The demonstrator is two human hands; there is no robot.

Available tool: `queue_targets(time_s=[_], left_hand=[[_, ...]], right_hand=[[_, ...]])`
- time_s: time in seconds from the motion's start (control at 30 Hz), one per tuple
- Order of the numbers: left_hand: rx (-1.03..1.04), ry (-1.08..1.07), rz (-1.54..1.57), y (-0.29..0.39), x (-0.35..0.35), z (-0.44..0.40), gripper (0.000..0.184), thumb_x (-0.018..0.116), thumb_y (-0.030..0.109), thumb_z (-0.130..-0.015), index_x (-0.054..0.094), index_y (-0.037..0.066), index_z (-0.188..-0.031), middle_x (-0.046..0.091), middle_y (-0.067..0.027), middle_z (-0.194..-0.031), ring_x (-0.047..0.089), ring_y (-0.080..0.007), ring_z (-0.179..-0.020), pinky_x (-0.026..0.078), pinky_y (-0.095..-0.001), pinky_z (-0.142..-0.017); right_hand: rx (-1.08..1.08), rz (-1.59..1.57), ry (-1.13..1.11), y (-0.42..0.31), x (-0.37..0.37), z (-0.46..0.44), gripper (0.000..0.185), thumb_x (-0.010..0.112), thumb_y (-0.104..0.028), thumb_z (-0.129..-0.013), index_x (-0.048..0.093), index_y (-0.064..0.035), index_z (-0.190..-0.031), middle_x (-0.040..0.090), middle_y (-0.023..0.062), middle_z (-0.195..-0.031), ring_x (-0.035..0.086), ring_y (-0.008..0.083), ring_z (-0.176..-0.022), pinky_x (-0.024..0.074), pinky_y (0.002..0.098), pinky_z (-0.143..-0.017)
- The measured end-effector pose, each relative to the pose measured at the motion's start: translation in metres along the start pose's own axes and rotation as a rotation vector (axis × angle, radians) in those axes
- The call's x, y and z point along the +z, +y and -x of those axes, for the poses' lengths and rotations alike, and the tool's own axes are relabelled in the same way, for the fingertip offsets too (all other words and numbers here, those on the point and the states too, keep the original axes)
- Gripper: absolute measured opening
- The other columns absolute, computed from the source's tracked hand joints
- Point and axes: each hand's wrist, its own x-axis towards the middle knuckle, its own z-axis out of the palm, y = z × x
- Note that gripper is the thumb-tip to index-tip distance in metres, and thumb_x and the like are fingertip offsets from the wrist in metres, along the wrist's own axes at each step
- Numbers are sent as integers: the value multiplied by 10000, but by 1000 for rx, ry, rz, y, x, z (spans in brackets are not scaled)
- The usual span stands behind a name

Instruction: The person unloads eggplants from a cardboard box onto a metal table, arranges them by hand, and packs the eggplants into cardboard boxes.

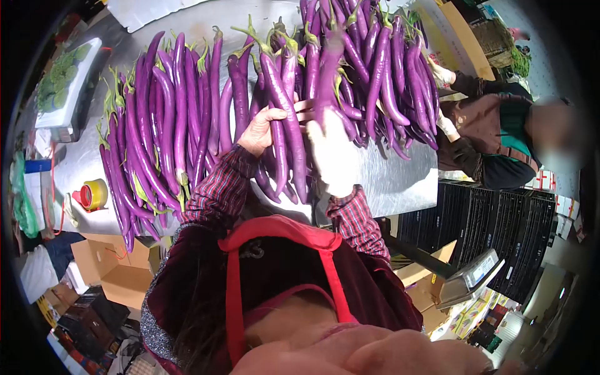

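Observation:
My bare left hand (259, 132) is closed round a couple of long purple eggplants (290, 134), thumb in front and fingertips showing on their right side. Their green stems point away from me. My right hand (336, 156), in a white glove, holds another eggplant (328, 75) upright by its lower end; both are blurred by motion, and the glove is overexposed. To the left a wide row of eggplants (165, 125) lies side by side. Beyond my right hand is a large heap of eggplants (381, 75). All rest on a shiny metal table (400, 181).
A co-worker (487, 131) with white gloves stands at the table's right end, by the heap. At left are a yellow-and-red tape roll (92, 195) and a white foam box (70, 100) of greens. An open carton (119, 272), black crates (487, 225) and a scale display (472, 278) stand nearby.

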Motion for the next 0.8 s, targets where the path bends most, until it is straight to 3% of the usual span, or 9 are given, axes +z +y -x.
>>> queue_targets(time_s=[0.1,0.17,0.2,0.27,0.33,0.47,0.6,0.73,0.8], left_hand=[[-33,36,-21,-2,1,6,614,576,111,-822,386,-59,-1381,445,-283,-1395,488,-417,-1260,406,-510,-1066],[-55,51,-33,3,4,9,639,568,129,-821,369,-77,-1393,452,-290,-1386,496,-430,-1247,384,-521,-1084],[-53,56,-53,6,4,11,659,565,143,-814,360,-91,-1395,469,-294,-1367,506,-428,-1237,384,-523,-1083],[-48,72,-89,8,4,15,702,558,173,-800,341,-119,-1401,502,-301,-1329,524,-424,-1217,384,-527,-1082],[-64,99,-68,5,3,16,682,555,166,-808,354,-116,-1395,510,-298,-1322,530,-418,-1212,386,-520,-1083],[-57,157,-24,6,-3,11,652,552,177,-806,394,-109,-1371,547,-281,-1272,555,-401,-1175,397,-504,-1080],[-17,172,12,0,-2,20,674,551,236,-768,429,-102,-1338,596,-253,-1184,586,-387,-1111,417,-490,-1061],[49,99,51,6,2,28,652,539,253,-779,447,-93,-1323,605,-242,-1171,597,-384,-1091,441,-484,-1032],[47,29,84,7,0,36,616,530,241,-798,460,-87,-1314,598,-264,-1198,600,-396,-1098,460,-490,-1000]], right_hand=[[-323,188,-176,-3,-10,-8,328,670,-211,-843,627,-30,-1113,685,117,-870,654,270,-806,507,364,-768],[-178,104,-223,-2,-22,-25,220,664,-202,-842,671,-20,-966,689,134,-912,655,285,-830,508,370,-776],[69,-55,-161,3,-31,-40,185,653,-188,-845,704,-10,-840,691,155,-958,656,294,-855,509,375,-785],[-53,116,212,67,-35,-75,217,675,-201,-822,693,-15,-934,687,172,-962,656,298,-851,515,378,-773],[-56,460,265,108,-32,-96,313,721,-203,-774,660,-25,-1024,684,173,-918,661,284,-804,520,370,-734],[-223,676,316,120,-8,-108,421,768,-217,-735,636,-20,-1083,673,136,-865,648,260,-761,511,349,-727],[95,69,78,86,-8,-95,432,794,-180,-699,640,-26,-1072,658,122,-826,645,252,-735,515,333,-706],[82,-34,-117,70,-8,-64,450,774,-226,-693,628,-17,-1064,654,136,-841,643,294,-759,517,359,-733],[-209,62,-2,64,-17,-71,436,762,-242,-711,629,-18,-1060,650,138,-827,639,304,-751,514,376,-745]])
